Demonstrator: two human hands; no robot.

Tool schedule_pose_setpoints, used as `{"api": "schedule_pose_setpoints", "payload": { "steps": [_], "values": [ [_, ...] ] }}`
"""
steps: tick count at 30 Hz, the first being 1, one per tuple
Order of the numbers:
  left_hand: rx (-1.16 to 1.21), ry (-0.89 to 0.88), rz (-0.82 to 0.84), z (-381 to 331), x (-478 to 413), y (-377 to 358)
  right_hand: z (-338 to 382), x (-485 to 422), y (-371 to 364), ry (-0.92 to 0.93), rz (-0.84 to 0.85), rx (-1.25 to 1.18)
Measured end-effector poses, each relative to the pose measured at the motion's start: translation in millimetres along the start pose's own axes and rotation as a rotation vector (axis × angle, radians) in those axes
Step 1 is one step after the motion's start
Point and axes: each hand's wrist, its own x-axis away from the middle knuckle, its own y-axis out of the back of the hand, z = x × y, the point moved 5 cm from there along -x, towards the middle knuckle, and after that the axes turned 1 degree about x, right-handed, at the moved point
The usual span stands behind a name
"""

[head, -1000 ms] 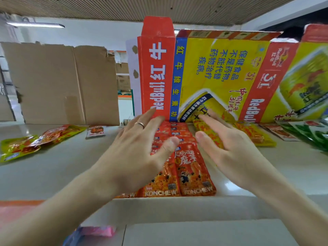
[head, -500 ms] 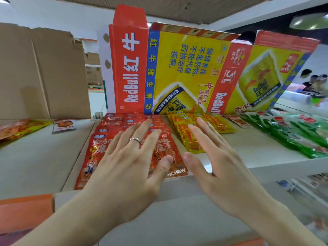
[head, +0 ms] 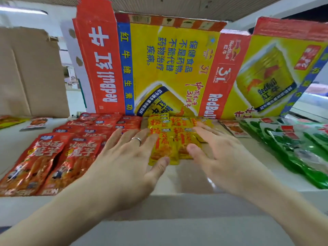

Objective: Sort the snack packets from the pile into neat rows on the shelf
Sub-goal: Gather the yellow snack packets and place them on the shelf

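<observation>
Red snack packets (head: 58, 153) lie in rows running front to back on the white shelf (head: 186, 178), left of centre. A narrower row of yellow packets (head: 170, 139) lies in the middle. My left hand (head: 124, 160), with a ring, is flat with spread fingers at the left edge of the yellow row, thumb by its front packet. My right hand (head: 218, 153) lies flat with straight fingers on the yellow row's right side. Green packets (head: 298, 150) lie in rows on the right.
A flattened yellow and red drink carton (head: 170, 68) stands upright behind the rows. Brown cardboard (head: 32, 73) stands at the back left. A few loose packets (head: 35, 121) lie far left, and a small orange packet (head: 236, 129) sits between yellow and green rows.
Both hands have moved right, off the red rows and onto the yellow row. The view has followed to the right, bringing the green packets closer in.
</observation>
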Motion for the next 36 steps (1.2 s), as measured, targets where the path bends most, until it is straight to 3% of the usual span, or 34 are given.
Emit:
{"api": "schedule_pose_setpoints", "payload": {
  "steps": [8, 19, 24, 28, 31, 36],
  "values": [
    [-0.153, 0.129, 0.113, -10.0, -26.3, -17.9, -33.4, -27.2, -8.8, -0.06, 0.262, 0.046],
    [-0.167, 0.107, 0.152, -4.2, -28.2, -13.7, -37.8, -30.6, -0.8, -0.07, 0.149, -0.076],
    [-0.137, 0.058, 0.101, -16.9, -37.0, -4.2, -72.2, -75.1, 10.8, -0.246, 0.061, -0.433],
    [-0.13, -0.096, 0.131, -56.6, -60.0, -12.9, -89.0, -109.6, -4.0, -0.377, 0.203, -0.268],
    [-0.149, -0.106, 0.212, -70.4, -73.0, -26.2, -94.7, -114.6, -13.9, -0.418, 0.252, -0.213],
    [-0.13, -0.093, 0.27, -65.2, -75.2, -38.8, -99.8, -109.9, -15.3, -0.44, 0.184, -0.237]
  ]
}}
